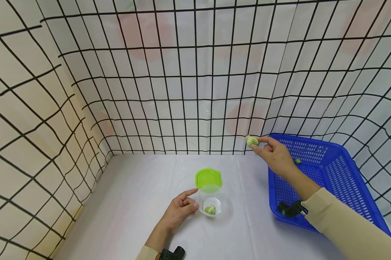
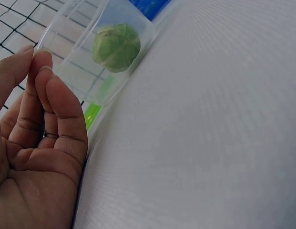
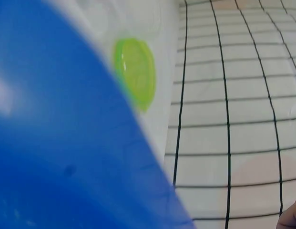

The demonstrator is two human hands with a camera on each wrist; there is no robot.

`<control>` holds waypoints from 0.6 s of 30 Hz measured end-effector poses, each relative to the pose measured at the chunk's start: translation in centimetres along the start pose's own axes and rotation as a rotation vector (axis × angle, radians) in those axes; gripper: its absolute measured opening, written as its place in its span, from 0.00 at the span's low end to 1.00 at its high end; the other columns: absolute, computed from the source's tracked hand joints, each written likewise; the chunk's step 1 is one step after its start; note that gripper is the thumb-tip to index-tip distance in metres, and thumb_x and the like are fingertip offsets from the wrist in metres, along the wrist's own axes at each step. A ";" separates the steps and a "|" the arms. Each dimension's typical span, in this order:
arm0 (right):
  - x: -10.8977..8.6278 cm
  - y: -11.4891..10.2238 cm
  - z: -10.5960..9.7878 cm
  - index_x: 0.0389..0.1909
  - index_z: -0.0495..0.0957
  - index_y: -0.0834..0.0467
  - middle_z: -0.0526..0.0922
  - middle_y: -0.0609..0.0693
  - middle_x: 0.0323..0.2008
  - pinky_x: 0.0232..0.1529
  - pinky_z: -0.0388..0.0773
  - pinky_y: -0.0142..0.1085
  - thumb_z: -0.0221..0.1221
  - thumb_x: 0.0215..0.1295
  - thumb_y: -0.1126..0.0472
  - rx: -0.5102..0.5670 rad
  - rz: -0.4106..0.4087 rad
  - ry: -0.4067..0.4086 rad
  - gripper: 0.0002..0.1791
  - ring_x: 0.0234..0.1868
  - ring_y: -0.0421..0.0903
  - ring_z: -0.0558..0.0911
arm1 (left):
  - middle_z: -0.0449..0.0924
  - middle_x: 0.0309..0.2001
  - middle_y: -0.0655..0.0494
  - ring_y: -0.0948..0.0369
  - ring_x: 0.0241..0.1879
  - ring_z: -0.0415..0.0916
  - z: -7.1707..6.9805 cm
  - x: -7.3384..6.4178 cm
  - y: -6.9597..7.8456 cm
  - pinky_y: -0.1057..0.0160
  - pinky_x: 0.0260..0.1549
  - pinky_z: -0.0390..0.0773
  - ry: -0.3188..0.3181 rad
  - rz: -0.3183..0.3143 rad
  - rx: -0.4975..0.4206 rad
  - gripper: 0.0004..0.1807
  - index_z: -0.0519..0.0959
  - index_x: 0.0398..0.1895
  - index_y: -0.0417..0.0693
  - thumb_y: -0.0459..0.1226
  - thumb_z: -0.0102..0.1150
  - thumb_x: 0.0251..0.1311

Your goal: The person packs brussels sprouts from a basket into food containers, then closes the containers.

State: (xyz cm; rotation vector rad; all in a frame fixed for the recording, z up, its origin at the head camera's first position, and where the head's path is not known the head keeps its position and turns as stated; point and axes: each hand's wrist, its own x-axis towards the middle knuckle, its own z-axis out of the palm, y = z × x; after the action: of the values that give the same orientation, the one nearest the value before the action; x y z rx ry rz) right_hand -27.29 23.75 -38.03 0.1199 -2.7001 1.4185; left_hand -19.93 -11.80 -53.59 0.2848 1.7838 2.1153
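Note:
My right hand (image 1: 277,157) pinches a pale green Brussels sprout (image 1: 252,141) between thumb and fingertips, raised over the far left corner of the blue basket (image 1: 339,150). Only a bit of that hand (image 3: 291,217) enters the lower right corner of the right wrist view. With its thumb and index finger, my left hand (image 1: 179,209) holds the rim of a clear plastic tub (image 1: 222,206) standing on the table. One Brussels sprout (image 2: 116,47) lies inside the tub. A bright green lid (image 1: 208,178) lies flat just behind it.
Another small sprout (image 1: 298,161) sits inside the blue basket on the right. A white cloth (image 1: 133,202) covers the table. Black wire grid (image 1: 195,76) over white sheeting closes off the back and both sides. The basket wall (image 3: 66,119) fills much of the right wrist view.

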 end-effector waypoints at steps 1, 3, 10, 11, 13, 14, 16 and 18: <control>-0.2 -0.2 0.2 0.66 0.73 0.53 0.64 0.43 0.25 0.19 0.60 0.36 0.61 0.68 0.35 0.010 -0.005 -0.004 0.34 0.21 0.40 0.63 | 0.81 0.34 0.66 0.69 0.33 0.76 0.0 0.0 0.0 0.72 0.36 0.78 0.002 -0.001 0.001 0.36 0.64 0.75 0.37 0.31 0.65 0.66; -0.5 -0.6 0.7 0.65 0.73 0.54 0.64 0.42 0.24 0.20 0.60 0.36 0.62 0.69 0.38 0.032 -0.018 -0.016 0.33 0.22 0.40 0.63 | 0.81 0.34 0.66 0.69 0.33 0.76 0.0 0.0 0.0 0.72 0.36 0.78 0.004 -0.001 0.002 0.36 0.64 0.75 0.37 0.31 0.65 0.65; -1.3 -1.4 2.5 0.63 0.75 0.56 0.61 0.42 0.23 0.20 0.59 0.35 0.63 0.69 0.40 0.061 -0.053 -0.042 0.31 0.22 0.40 0.61 | 0.81 0.33 0.66 0.69 0.33 0.76 0.0 0.1 0.1 0.71 0.36 0.78 0.020 -0.015 0.006 0.35 0.65 0.75 0.40 0.32 0.65 0.66; -1.4 -1.5 2.7 0.63 0.75 0.56 0.61 0.43 0.23 0.20 0.59 0.35 0.63 0.69 0.40 0.065 -0.052 -0.048 0.30 0.22 0.40 0.61 | 0.81 0.33 0.66 0.69 0.33 0.76 0.0 0.1 0.1 0.71 0.36 0.78 0.021 -0.017 0.009 0.35 0.65 0.75 0.41 0.32 0.65 0.66; -1.8 -1.6 3.2 0.63 0.75 0.55 0.61 0.44 0.23 0.20 0.59 0.35 0.63 0.69 0.41 0.075 -0.047 -0.057 0.30 0.22 0.40 0.61 | 0.81 0.33 0.67 0.69 0.33 0.76 0.0 0.1 0.0 0.71 0.36 0.78 0.022 -0.021 0.015 0.35 0.66 0.75 0.42 0.32 0.65 0.66; -1.9 -1.6 3.5 0.63 0.75 0.55 0.61 0.44 0.24 0.20 0.59 0.35 0.63 0.69 0.41 0.081 -0.045 -0.062 0.30 0.22 0.40 0.61 | 0.81 0.33 0.67 0.69 0.33 0.76 0.0 0.1 0.0 0.71 0.36 0.78 0.019 -0.020 0.014 0.35 0.65 0.75 0.41 0.31 0.65 0.66; -2.3 -1.7 4.0 0.64 0.75 0.55 0.61 0.44 0.23 0.20 0.59 0.35 0.63 0.70 0.42 0.094 -0.036 -0.071 0.29 0.22 0.40 0.61 | 0.81 0.34 0.67 0.69 0.33 0.76 -0.1 0.1 0.0 0.72 0.36 0.78 0.011 -0.016 0.010 0.35 0.64 0.75 0.40 0.31 0.64 0.66; -2.6 -1.9 4.5 0.64 0.75 0.55 0.61 0.44 0.23 0.20 0.59 0.34 0.64 0.69 0.42 0.106 -0.029 -0.077 0.29 0.22 0.40 0.61 | 0.81 0.34 0.67 0.69 0.33 0.76 0.0 0.0 0.0 0.72 0.37 0.78 0.003 -0.010 0.001 0.35 0.64 0.76 0.39 0.31 0.64 0.66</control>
State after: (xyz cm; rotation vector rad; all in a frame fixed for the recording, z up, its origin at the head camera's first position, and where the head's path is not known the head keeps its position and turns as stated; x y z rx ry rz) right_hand -24.73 19.03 -39.36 0.2246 -2.6708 1.5806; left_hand -19.95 -11.83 -53.64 0.2725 1.7839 2.1093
